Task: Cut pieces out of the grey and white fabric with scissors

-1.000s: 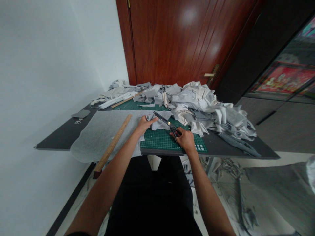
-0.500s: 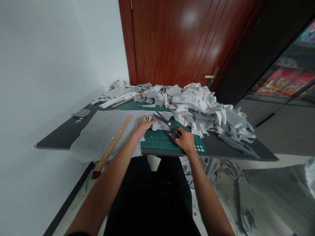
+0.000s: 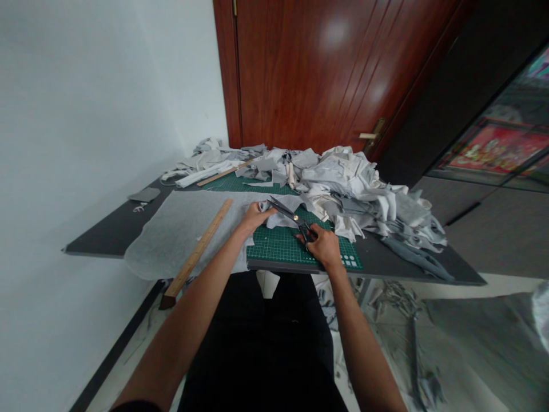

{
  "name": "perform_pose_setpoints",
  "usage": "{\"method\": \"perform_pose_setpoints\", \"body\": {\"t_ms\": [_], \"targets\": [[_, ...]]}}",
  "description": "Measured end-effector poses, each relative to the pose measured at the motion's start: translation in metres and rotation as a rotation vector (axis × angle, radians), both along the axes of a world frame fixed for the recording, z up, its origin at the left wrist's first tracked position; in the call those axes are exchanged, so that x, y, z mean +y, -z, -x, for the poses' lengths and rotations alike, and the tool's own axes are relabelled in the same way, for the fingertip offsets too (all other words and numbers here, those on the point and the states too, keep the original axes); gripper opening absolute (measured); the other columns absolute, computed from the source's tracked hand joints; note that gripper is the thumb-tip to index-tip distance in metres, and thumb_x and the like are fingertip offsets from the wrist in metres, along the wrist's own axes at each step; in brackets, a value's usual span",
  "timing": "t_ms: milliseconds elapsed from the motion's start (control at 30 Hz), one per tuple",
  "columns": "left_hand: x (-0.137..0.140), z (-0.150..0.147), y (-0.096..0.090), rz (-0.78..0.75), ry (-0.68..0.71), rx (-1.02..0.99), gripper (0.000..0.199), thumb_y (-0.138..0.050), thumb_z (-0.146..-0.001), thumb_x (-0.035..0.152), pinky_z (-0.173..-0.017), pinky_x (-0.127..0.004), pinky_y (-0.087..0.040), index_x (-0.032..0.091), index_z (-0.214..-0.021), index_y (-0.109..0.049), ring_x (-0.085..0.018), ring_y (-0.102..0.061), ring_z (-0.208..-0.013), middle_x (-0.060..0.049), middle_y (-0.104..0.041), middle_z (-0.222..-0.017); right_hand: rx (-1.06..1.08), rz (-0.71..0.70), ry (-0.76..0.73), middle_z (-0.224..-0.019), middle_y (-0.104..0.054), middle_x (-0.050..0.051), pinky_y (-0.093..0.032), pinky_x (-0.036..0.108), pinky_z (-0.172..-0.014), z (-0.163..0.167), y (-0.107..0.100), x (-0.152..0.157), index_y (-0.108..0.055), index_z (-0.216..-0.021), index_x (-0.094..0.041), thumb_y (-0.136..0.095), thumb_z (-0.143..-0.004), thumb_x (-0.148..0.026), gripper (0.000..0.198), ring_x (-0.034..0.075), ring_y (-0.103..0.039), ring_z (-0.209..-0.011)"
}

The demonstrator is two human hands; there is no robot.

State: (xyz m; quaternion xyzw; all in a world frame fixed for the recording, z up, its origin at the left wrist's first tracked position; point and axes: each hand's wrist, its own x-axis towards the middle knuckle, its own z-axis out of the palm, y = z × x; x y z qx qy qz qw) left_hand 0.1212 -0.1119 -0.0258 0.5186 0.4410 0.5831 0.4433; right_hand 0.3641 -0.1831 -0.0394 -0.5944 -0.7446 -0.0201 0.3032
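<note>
Head cam: scissors (image 3: 295, 218) in R hand (image 3: 323, 246), nr L hand (image 3: 254, 217).

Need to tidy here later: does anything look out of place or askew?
Yes: the wooden ruler lies aslant on the gray cloth, its dark end jutting past the front edge of the table, which looks precarious. Scraps also litter the floor at right.
</note>
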Motion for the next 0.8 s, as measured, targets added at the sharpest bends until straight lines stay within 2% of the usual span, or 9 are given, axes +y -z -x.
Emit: {"method": "perform_pose_setpoints", "body": {"t_ms": [367, 567, 800], "targets": [[-0.0019, 0.0007, -0.0015, -0.026, 0.025, 0.005, 0.043, -0.094, -0.053, 0.047, -0.052, -0.022, -0.038, 0.016, -0.064, -0.066, -0.011, -0.05, -0.056, 0.002, -0.06, -0.061, 0.007, 0.01, 0.017, -0.072, -0.072, 0.003, -0.031, 0.029, -0.059, -0.0003, -0.0019, -0.0019, -0.065, -0.084, -0.023, -0.068, -0.088, -0.057, 0.034, 0.021, -0.068, -0.07], [-0.0003, 0.0006, 0.0002, -0.014, 0.031, 0.005, 0.042, -0.094, -0.053, 0.046, -0.056, -0.024, -0.042, 0.016, -0.074, -0.073, -0.014, -0.057, -0.062, 0.0, -0.067, -0.069, 0.064, -0.004, -0.001, -0.071, -0.07, 0.003, -0.035, 0.029, -0.061, 0.0007, -0.0043, -0.0042, -0.062, -0.086, -0.024, -0.066, -0.086, -0.061, 0.038, 0.023, -0.068, -0.071], [0.0006, 0.0001, -0.0002, 0.008, 0.0, 0.002, 0.036, -0.093, -0.052, 0.038, -0.051, -0.022, -0.033, 0.015, -0.066, -0.07, -0.01, -0.046, -0.054, 0.005, -0.055, -0.057, -0.001, 0.024, -0.019, -0.077, -0.073, 0.003, -0.033, 0.029, -0.06, 0.0012, -0.0025, -0.0027, -0.063, -0.088, -0.024, -0.068, -0.086, -0.059, 0.036, 0.023, -0.069, -0.074]]}}
